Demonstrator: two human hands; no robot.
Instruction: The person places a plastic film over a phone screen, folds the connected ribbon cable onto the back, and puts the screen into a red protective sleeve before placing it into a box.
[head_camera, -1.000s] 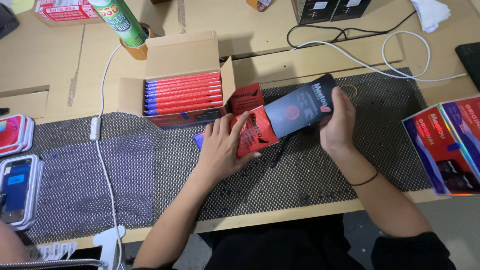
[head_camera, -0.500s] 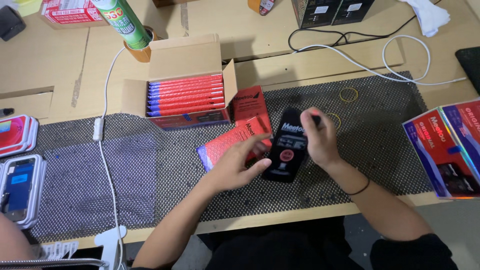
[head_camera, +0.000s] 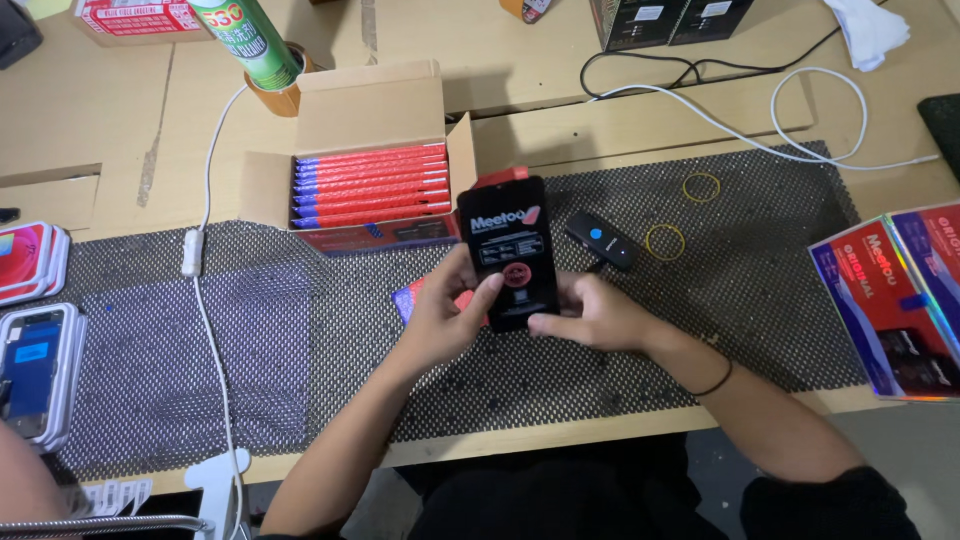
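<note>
Black and glossy, the phone panel (head_camera: 512, 252) sits upright between our hands. Our left hand (head_camera: 447, 318) grips its left edge; our right hand (head_camera: 592, 312) pinches its lower right, above the mesh mat (head_camera: 300, 330).

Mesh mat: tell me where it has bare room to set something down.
The mesh mat lies bare between the left hand and the white cable, and again between the right hand and the red and blue boxes. It is crowded in the middle: both hands hold the black phone screen, with the carton, black scanner and rubber bands close by.
</note>
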